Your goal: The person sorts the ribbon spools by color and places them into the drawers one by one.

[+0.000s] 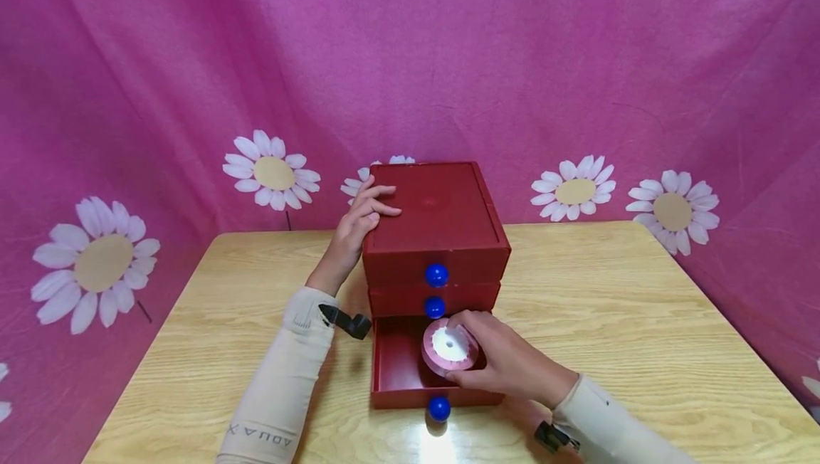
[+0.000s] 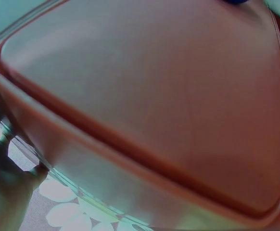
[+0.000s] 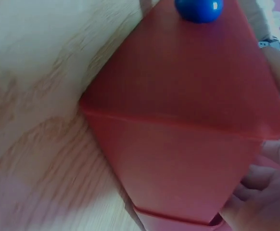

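A dark red drawer cabinet [image 1: 429, 215] stands on the wooden table, with a round blue knob on each of its three drawers. Its bottom drawer [image 1: 400, 398] is pulled out, while the upper two are closed. Over the right part of that drawer, my right hand [image 1: 502, 357] grips a pink ribbon spool [image 1: 450, 345] with a white centre, thumb below and fingers above. My left hand [image 1: 355, 225] rests against the cabinet's upper left edge, fingers spread onto the top. In the right wrist view, the drawer's side wall [image 3: 178, 168] hides the spool.
The wooden table [image 1: 596, 307] extends on both sides of the cabinet. Behind it hangs a pink cloth [image 1: 410, 58] printed with white daisies. Black camera mounts sit on both sleeved wrists, the left one [image 1: 346, 322] close to the cabinet's left side.
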Tool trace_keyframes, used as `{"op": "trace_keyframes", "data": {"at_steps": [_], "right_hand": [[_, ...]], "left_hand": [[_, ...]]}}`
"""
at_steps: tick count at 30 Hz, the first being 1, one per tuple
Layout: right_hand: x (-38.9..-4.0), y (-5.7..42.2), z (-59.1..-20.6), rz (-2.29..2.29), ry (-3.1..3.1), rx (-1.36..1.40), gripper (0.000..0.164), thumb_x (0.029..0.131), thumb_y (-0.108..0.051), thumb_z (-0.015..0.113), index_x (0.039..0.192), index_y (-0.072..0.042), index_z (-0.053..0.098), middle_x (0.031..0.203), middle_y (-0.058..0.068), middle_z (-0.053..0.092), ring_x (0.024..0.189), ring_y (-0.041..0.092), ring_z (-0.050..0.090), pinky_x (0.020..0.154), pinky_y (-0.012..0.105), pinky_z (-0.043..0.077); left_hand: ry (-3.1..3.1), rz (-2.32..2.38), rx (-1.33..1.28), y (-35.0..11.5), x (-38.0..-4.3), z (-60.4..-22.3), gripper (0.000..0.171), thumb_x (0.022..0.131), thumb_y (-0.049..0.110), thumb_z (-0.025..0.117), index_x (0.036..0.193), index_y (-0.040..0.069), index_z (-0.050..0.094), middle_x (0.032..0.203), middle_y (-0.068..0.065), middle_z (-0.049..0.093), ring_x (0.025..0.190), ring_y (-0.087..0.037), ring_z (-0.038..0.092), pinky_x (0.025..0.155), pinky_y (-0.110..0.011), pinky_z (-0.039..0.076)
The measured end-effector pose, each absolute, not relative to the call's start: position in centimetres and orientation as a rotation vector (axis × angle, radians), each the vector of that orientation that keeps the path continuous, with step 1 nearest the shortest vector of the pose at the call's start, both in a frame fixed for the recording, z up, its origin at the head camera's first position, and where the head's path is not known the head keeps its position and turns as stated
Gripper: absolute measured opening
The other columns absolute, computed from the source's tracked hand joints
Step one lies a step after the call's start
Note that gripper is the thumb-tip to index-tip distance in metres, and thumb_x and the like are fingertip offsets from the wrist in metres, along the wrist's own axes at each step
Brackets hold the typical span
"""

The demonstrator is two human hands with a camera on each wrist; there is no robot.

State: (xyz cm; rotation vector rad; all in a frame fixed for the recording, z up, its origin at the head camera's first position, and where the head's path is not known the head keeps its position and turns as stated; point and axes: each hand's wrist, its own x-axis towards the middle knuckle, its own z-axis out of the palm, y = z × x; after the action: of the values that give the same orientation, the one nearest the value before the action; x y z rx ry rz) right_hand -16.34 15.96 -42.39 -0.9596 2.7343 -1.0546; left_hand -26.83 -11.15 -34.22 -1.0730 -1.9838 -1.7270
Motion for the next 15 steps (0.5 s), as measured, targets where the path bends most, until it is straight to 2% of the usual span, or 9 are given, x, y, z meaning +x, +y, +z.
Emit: {"op": "trace_keyframes", "data": {"at_steps": [5,15], "right_hand": [[-17.0,15.4,-42.5,-0.975,2.717,-1.012,0.058,0.075,-0.049,0.078,0.121,-0.026,0.051,0.112,-0.014,0.055,0.100,0.005,0.052,0.085,0.027,0.052],[-17.8,14.7,-43.0,-0.850,2.672,-1.089,0.057,0.076,-0.046,0.078,0.124,-0.028,0.052,0.116,-0.010,0.055,0.106,0.009,0.052,0.091,0.033,0.050]], "left_hand": [[-1.963,-1.710,-1.088,-11.2,-26.8,-34.2,0.034,0.089,0.000,0.037,0.105,-0.016,0.062,0.138,-0.034,0.040,0.144,-0.045,0.005,0.115,-0.055,0.004],[-1.943,-1.725,-1.104,-11.1,-27.0,-34.3,0.034,0.089,0.001,0.037,0.104,-0.016,0.062,0.137,-0.034,0.040,0.144,-0.045,0.004,0.116,-0.052,0.002]]}}
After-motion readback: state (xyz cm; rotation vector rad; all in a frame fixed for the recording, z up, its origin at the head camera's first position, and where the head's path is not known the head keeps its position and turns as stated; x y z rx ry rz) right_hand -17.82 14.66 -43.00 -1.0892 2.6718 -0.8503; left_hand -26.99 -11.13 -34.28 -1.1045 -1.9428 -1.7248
